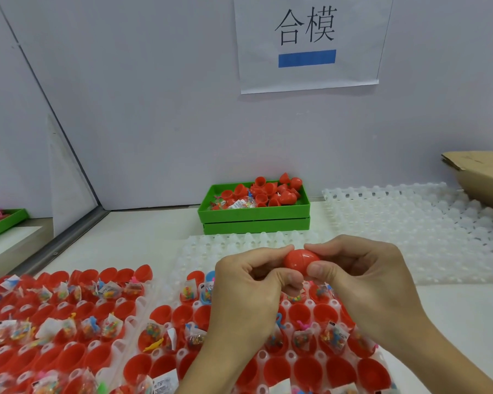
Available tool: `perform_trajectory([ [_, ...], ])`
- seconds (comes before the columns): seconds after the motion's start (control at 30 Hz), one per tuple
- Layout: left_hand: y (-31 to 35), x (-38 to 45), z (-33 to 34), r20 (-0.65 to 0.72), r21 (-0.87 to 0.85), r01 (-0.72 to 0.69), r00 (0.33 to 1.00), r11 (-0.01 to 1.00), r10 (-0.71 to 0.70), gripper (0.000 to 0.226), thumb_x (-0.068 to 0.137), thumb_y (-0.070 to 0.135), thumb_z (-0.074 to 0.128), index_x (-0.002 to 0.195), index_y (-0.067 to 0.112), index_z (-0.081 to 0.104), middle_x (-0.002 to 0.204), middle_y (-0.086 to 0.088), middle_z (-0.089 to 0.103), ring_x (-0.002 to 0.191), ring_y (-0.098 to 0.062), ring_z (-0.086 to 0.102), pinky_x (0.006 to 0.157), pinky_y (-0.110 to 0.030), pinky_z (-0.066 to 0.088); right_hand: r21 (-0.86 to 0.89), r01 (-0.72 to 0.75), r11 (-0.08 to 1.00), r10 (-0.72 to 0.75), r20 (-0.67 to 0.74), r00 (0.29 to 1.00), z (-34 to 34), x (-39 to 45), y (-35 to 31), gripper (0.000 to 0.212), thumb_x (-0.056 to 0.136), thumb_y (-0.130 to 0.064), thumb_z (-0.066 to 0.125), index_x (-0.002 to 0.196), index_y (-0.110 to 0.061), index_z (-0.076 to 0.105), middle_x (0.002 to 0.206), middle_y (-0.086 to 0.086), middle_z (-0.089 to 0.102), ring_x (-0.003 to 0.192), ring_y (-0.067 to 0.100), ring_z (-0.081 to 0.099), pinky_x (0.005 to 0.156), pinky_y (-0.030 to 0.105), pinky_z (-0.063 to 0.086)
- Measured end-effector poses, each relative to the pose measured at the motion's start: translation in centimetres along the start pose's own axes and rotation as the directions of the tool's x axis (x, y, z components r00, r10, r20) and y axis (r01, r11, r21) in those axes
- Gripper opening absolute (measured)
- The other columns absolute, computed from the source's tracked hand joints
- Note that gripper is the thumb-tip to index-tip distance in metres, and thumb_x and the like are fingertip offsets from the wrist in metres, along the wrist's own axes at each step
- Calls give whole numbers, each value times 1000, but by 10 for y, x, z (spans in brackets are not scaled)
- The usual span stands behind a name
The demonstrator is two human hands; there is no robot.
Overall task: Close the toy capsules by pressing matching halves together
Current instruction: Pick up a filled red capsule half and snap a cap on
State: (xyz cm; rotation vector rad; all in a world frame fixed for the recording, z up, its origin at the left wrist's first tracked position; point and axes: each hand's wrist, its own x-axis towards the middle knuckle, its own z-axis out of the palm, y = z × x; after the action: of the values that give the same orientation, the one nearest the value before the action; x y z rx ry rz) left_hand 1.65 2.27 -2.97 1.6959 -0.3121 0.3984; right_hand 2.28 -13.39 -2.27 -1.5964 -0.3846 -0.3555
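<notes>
Left hand and right hand pinch a red capsule between them at its two ends, halves joined (seam faintly visible), above trays of open red halves. Beyond lies an empty white tray, then a green bin of loose halves against the wall.

- Left hand comes in from 7 o'clock, fingers curled, thumb and forefinger pinching.
- Right hand enters from 5 o'clock, curled likewise, fingertips nearly meeting the left's.

Bright, even, soft-shadowed light; sharp centre, wide-angle bending at the edges.
</notes>
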Motion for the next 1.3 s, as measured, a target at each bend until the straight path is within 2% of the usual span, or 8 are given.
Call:
perform_trajectory([
  [0.3,-4,-2,1,23,252,-153,988,955,152,40,81,-19,59,103,7,78,70,3,72,63,-4,70,62,-14,55,-79,2,997,-3,-13,1000,4,0,0,45,71,15,76,71,-30,78,71,-5,76,69,9,73,66,15,56],
  [0.53,3,1,1,50,366,-229,973,902,227,22,77,23,70,99,29,70,79,12,67,76,-10,65,67,-24,54,-196,-13,981,17,20,1000,4,-3,0,39,83,4,71,98,-32,75,88,-23,74,86,-6,70,76,7,51],
  [0.63,5,2,-2,71,392,-262,964,882,255,14,79,26,72,93,28,70,78,12,63,72,-11,64,62,-26,53,-81,-54,995,61,80,995,7,-5,-3,31,86,-4,70,110,-24,72,93,-16,76,87,2,73,76,11,54],
  [0.9,0,-2,4,156,566,-371,925,736,347,21,80,12,76,99,17,70,78,15,52,68,3,49,63,-4,39,-13,-161,987,162,52,985,15,-7,4,27,82,-3,74,106,-15,75,86,-8,78,83,5,73,75,14,55],
  [0.97,-1,0,2,134,492,-336,941,803,312,26,77,14,80,101,20,71,85,15,55,75,0,56,68,-7,44,31,-163,986,161,50,986,11,-6,4,24,84,-2,70,100,-19,76,86,-6,78,84,9,74,75,18,57],
  [1.07,1,4,-6,131,132,-64,990,989,46,49,71,29,85,116,29,67,114,14,63,109,-6,63,85,-21,55,188,-202,961,197,45,979,6,-2,5,20,82,-10,71,99,-17,77,90,5,78,89,22,75,79,31,59],
  [1.17,0,5,-7,284,-190,218,946,957,-159,54,72,36,79,123,23,66,121,0,70,111,-17,67,91,-34,57,362,-224,905,186,138,973,5,-3,3,27,74,-19,68,99,-11,77,96,13,76,96,27,73,82,31,58],
  [1.3,-2,2,-1,250,-296,224,957,929,-151,42,72,29,77,111,14,75,106,-11,75,105,-28,70,93,-42,56,362,-206,909,147,183,972,8,-5,5,32,78,-15,65,105,-2,72,101,17,75,99,30,72,84,36,58],
])
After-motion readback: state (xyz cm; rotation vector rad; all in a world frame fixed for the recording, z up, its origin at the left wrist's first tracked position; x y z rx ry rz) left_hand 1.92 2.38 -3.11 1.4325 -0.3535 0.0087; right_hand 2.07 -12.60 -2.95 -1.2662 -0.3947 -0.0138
